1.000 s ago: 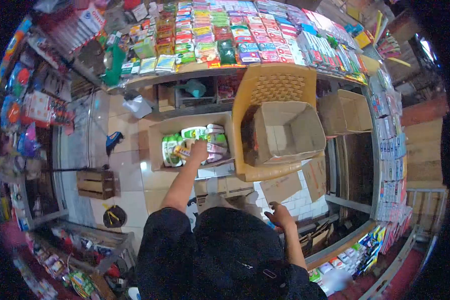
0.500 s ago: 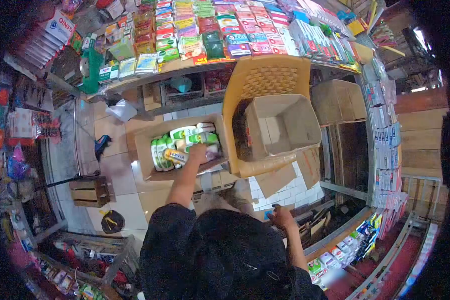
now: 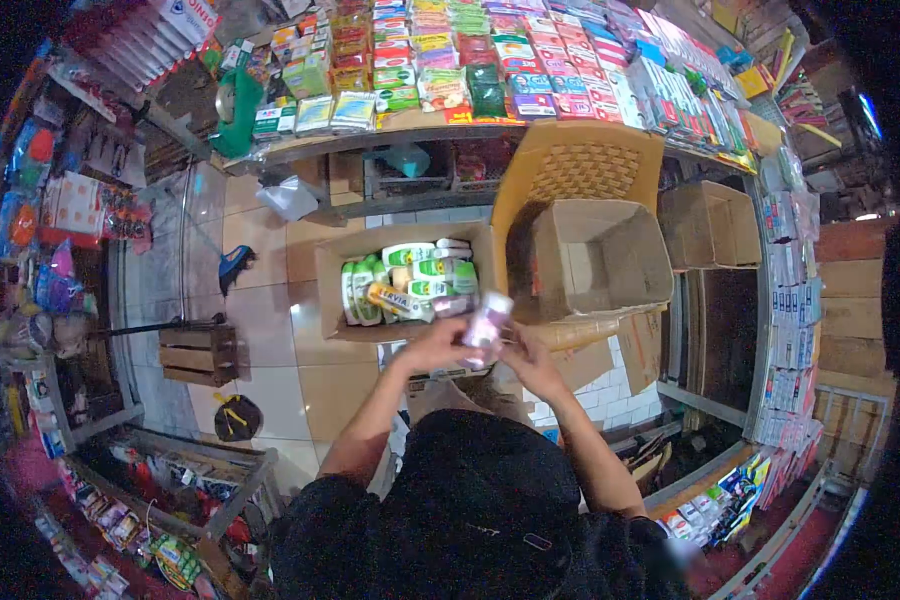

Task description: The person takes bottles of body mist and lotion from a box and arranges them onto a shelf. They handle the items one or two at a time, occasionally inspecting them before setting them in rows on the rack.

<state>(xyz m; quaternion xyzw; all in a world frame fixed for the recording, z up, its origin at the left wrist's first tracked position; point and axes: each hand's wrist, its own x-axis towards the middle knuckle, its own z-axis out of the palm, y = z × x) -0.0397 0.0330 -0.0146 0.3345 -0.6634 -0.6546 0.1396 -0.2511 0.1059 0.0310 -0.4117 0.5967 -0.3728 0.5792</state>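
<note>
A small pinkish-purple bottle point(image 3: 486, 328) with a white cap is held up in front of my body, slightly blurred. My left hand point(image 3: 435, 346) has its fingers round the bottle's lower left side. From the other side, my right hand point(image 3: 532, 362) grips it with bent fingers. Just beyond my left hand is an open cardboard box point(image 3: 332, 300) of toiletries. White and green bottles point(image 3: 362, 292) lie in it, along with a yellow-and-white container point(image 3: 390, 298) lettered LERVIA and a purplish pack point(image 3: 452, 306) near the front right.
A tan woven-back chair point(image 3: 588, 168) stands right of the box, bearing an open cardboard carton point(image 3: 602, 302). Another carton point(image 3: 705, 225) is farther right. A counter of packaged goods point(image 3: 450, 85) spans the back. On the left floor are a wooden crate point(image 3: 198, 356) and a black bag point(image 3: 238, 417).
My left hand has come out of the box with the purple bottle. My right hand has moved up and left to meet it. The whole view has shifted.
</note>
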